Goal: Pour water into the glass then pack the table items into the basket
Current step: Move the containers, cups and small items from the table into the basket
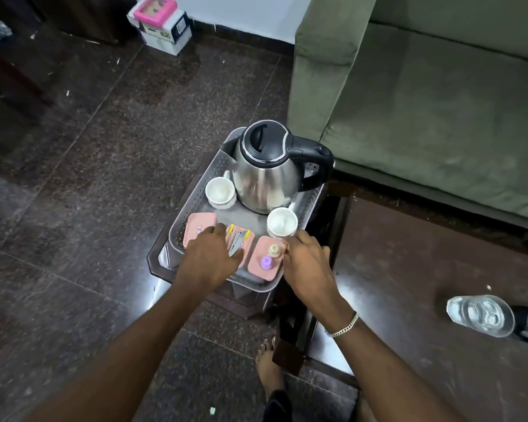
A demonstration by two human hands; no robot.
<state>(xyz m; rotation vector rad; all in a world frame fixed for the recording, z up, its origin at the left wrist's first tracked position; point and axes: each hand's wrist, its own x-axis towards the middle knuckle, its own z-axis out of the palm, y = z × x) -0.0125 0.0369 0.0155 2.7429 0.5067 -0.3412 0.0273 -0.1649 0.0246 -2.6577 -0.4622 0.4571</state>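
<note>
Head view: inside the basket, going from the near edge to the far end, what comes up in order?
Purple-capped small bottle on a pink lid → right-hand white cup → left-hand white cup → steel kettle.

Dim indoor light fills the wide-angle head view, with white glare patches on the polished floor (pixel 73 178) beside the basket (pixel 195 190) and on the dark glossy worktop (pixel 409 300). The steel kettle (pixel 265 178) carries smeared reflections, and the glass (pixel 480 315) glints near the right edge. Lines bow toward the corners, the picture is soft and slightly blurred throughout, and the forearms look stretched at the bottom.
</note>
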